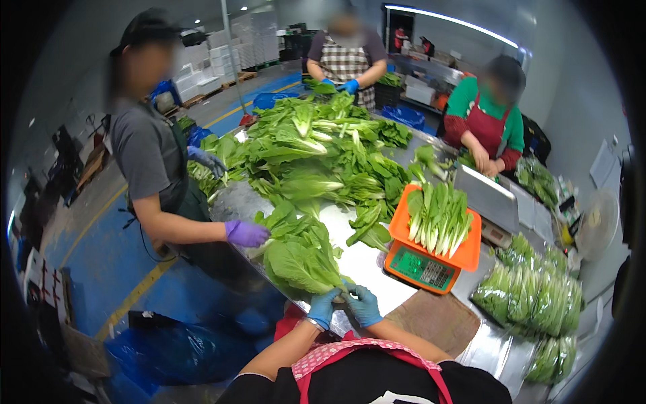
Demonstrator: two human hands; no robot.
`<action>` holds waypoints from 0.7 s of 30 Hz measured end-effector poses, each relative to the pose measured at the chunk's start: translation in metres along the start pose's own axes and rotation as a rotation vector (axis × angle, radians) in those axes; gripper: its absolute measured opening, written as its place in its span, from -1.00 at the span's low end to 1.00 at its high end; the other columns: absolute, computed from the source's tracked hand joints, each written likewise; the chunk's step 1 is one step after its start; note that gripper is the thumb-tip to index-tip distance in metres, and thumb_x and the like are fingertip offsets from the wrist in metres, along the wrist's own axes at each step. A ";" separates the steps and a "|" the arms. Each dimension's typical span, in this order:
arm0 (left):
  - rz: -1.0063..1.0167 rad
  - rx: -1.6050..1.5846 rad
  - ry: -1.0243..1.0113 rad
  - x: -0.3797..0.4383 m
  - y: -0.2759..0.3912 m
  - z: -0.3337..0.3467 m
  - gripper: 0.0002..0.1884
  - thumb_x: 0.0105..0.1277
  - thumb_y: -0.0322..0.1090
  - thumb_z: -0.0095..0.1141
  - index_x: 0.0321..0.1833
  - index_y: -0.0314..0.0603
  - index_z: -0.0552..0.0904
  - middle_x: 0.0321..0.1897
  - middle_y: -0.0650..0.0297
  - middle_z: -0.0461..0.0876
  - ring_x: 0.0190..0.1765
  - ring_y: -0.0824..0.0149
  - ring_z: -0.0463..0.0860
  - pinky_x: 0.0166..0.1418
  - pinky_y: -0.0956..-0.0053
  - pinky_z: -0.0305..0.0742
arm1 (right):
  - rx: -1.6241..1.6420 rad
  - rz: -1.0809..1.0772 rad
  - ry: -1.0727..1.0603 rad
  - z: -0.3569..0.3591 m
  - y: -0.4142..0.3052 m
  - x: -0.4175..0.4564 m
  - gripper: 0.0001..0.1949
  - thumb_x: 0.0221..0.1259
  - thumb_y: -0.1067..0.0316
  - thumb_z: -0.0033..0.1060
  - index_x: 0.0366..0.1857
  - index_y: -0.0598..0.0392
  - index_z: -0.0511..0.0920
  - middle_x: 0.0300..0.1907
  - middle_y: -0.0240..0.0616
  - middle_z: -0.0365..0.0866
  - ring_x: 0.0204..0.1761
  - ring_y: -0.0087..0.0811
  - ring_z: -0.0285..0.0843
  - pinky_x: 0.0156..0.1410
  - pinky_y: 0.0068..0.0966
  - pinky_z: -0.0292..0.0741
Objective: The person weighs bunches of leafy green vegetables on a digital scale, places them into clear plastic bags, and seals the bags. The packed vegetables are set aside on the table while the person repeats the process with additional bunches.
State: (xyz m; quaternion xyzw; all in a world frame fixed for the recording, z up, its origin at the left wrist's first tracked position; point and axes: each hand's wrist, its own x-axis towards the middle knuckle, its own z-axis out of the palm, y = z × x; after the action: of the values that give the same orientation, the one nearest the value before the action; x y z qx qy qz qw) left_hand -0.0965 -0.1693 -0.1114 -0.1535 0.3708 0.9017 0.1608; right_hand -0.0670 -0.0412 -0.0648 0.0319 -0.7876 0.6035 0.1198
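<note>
A head of leafy greens (302, 260) lies at the near edge of the metal table (371, 270), its leaves pointing away from me. Both my hands wear blue gloves and meet at its stem end. My left hand (323, 307) grips the base from the left, and my right hand (362, 305) pinches it from the right. My fingers partly hide the stem end. Just beyond are more loose leaves (280, 217), beside a co-worker's purple-gloved hand (247, 234).
A large heap of greens (323, 146) covers the table's far part. To the right stands an orange scale (421, 267) with greens (439, 217) in its tray. A brown board (434, 320) lies nearer, beside bagged greens (530, 298). Co-workers stand left, opposite and at far right.
</note>
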 end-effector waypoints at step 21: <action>-0.096 -0.153 -0.133 -0.001 -0.005 -0.019 -0.71 0.30 -0.35 0.12 -0.01 -0.41 0.56 -0.18 0.14 0.64 -0.25 0.29 0.61 -0.14 0.42 0.50 | -0.533 -0.244 0.164 -0.022 0.020 0.040 -0.65 0.21 0.25 0.28 0.02 0.18 0.56 -0.25 -0.15 0.66 -0.25 -0.28 0.63 -0.16 -0.43 0.54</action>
State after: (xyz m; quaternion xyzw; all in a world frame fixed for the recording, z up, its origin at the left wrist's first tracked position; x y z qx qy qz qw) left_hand -0.0906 -0.1801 -0.1269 -0.1230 0.2817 0.9268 0.2159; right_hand -0.1064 -0.0110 -0.0694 0.0449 -0.8963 0.3573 0.2589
